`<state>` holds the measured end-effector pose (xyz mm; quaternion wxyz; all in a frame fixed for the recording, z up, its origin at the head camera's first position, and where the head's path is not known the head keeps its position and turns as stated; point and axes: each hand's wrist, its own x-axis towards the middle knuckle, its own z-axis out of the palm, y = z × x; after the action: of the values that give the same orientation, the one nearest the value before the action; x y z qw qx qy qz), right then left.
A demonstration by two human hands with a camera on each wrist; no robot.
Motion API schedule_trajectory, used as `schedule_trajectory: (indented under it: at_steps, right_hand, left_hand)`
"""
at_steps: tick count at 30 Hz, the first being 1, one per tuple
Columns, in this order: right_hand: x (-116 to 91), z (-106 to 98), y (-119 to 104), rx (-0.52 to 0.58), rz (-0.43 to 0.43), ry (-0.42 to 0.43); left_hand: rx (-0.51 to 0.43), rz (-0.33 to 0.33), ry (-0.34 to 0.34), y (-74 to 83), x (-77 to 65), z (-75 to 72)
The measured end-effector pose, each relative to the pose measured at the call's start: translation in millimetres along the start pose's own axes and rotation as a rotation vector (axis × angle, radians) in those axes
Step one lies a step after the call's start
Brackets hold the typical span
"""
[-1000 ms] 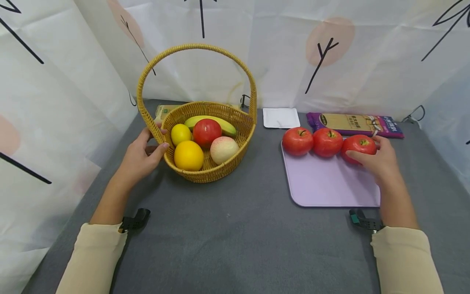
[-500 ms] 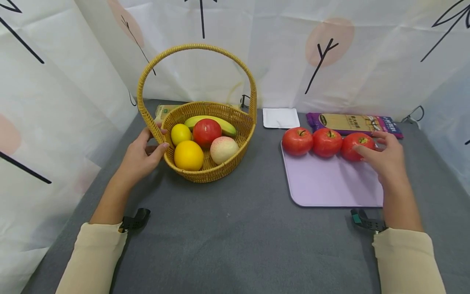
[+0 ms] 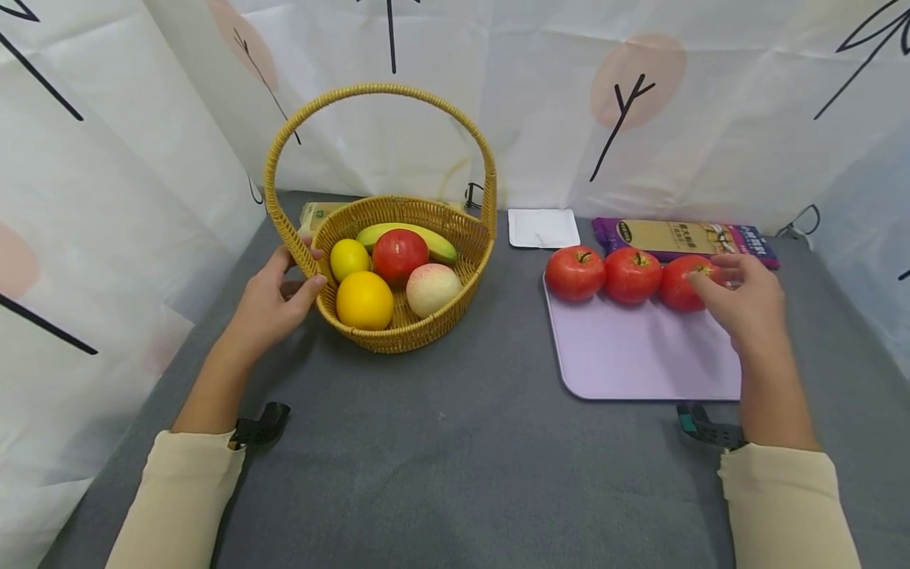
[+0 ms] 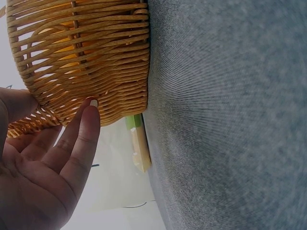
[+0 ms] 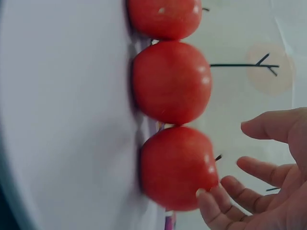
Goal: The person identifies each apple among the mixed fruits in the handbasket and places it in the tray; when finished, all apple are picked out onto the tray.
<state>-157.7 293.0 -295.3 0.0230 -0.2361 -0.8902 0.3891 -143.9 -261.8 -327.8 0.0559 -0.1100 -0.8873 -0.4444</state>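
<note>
My left hand (image 3: 273, 300) holds the side of a woven basket (image 3: 398, 341) at the foot of its tall handle, thumb in front and fingers behind. In the left wrist view, fingertips (image 4: 90, 115) touch the wicker wall. Inside lie a lemon (image 3: 350, 260), an orange (image 3: 365, 302), a banana (image 3: 419, 237), a red apple (image 3: 400, 257) and a peach (image 3: 432, 290). On the right, three red apples stand in a row along the back of a lilac tray (image 3: 640, 363). My right hand (image 3: 750, 304) is spread beside the rightmost apple (image 5: 177, 167), fingertips right at its side.
Behind the tray lies a purple noodle packet (image 3: 690, 239), with a small white square dish (image 3: 543, 229) to its left. Another packet (image 3: 323, 212) shows partly behind the basket. A printed white curtain (image 3: 540, 103) closes off the back of the grey cloth-covered table (image 3: 441, 458).
My right hand has let go of the rightmost apple and drawn back a little to the right. That apple sits slightly farther left and back. My left hand and the basket have not moved.
</note>
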Motion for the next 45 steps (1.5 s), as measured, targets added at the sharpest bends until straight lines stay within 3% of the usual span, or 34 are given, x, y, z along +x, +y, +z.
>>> schedule_trajectory:
  at_steps: [8, 13, 20, 28, 31, 35, 38, 42, 45]
  right_hand:
    - [5.5, -0.4, 7.0, -0.025, 0.011, -0.009]
    - [1.5, 3.4, 3.5, -0.019, -0.071, -0.053]
    - [-18.4, 39.2, -30.2, -0.088, -0.377, -0.103]
    - [-57.0, 98.9, -98.7, 0.023, -0.774, -0.221]
    - [-68.4, 124.8, -130.9, 0.025, -0.880, -0.296]
    - [-74.7, 162.6, -172.5, -0.048, -0.873, -0.407]
    - [-71.9, 196.1, -194.9, -0.090, -0.785, -0.487]
    - [-67.7, 233.0, -211.2, -0.140, -0.640, -0.589]
    - [-63.2, 245.8, -215.4, -0.152, -0.596, -0.615]
  left_hand:
    - [0.006, 0.007, -0.003, -0.7, -0.3, -0.6]
    - [0.013, 0.003, -0.007, -0.2, 0.0, -0.8]
    - [0.002, 0.001, -0.008, 0.6, -0.4, -0.8]
    - [0.010, 0.003, -0.004, 0.5, -0.3, 0.4]
    - [0.011, 0.004, -0.001, 0.8, 0.4, -0.8]
    - [0.004, 0.004, 0.001, -0.4, 0.5, -2.1]
    - [-0.002, -0.001, 0.002, -2.1, -0.2, -2.5]
    - [-0.004, 0.002, -0.004, -3.3, -0.1, -1.7]
    - [-0.004, 0.009, -0.004, -2.6, 1.3, -0.8]
